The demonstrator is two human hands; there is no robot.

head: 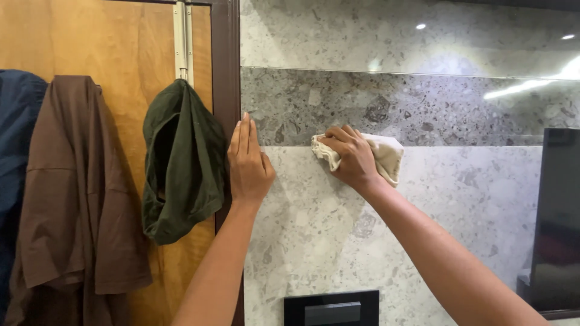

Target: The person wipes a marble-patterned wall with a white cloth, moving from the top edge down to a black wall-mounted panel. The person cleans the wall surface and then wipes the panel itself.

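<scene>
1. A glossy grey speckled stone wall (423, 211) fills the right of the view, made of large tiles with horizontal seams; ceiling lights glare in its upper part

2. The right hand (350, 158) is clenched on one cream cloth (386, 157), pressing it flat to the wall just at the seam between a darker tile and a paler tile; the cloth bunches out left of the knuckles and right of the wrist

3. The left hand (248, 163) holds nothing: it lies flat with fingers straight and together, pointing up, its palm against the wall's left edge, just beside the dark brown door frame (225, 72)

4. Both bare forearms rise from the bottom of the view, the right one crossing the paler tile

5. Left of the frame is one wooden door (121, 48) with a pale metal hinge strip (181, 39) near its top

6. Three garments hang on the door: a dark green one (184, 163) nearest the left hand, a brown one (78, 181) further left, and a navy one (15, 139) cut off by the left edge

7. Below the hands, one black rectangular panel (331, 308) sits in the wall at the bottom edge

8. One black glossy screen-like slab (559, 217) stands at the right edge, well apart from the cloth

9. No package, label or sign can be made out
</scene>
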